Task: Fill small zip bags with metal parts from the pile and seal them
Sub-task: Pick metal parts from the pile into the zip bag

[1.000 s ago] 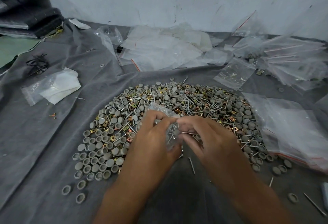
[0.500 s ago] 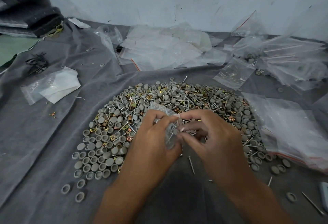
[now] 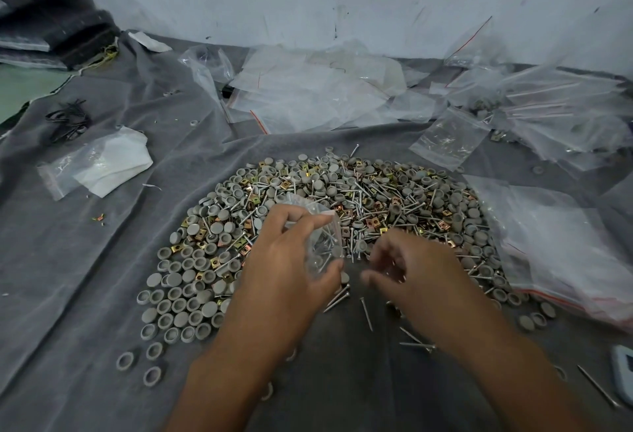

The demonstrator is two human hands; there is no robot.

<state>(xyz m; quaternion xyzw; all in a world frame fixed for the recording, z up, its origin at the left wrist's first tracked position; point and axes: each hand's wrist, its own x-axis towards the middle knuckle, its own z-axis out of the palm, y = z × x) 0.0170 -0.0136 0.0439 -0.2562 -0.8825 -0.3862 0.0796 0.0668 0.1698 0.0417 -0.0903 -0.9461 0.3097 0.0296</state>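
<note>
A wide pile of parts (image 3: 342, 198) lies on the grey cloth: grey round caps, screws and brass-coloured square clips. My left hand (image 3: 287, 260) holds a small clear zip bag (image 3: 323, 239) upright over the pile's near edge, fingers and thumb curled round it; screws show inside the bag. My right hand (image 3: 414, 270) hovers just right of the bag, blurred with motion, fingers loosely curled over the pile. Whether it holds any part I cannot tell.
Loose screws (image 3: 366, 311) lie on the cloth near my wrists. Empty zip bags (image 3: 308, 95) are heaped at the back, filled bags (image 3: 561, 113) at the back right, a stack of bags (image 3: 561, 253) at the right. A bag with white paper (image 3: 99, 164) lies left.
My right hand has drawn away from the bag's mouth to the right, leaving a gap. My left hand still holds the bag, lifted a little higher.
</note>
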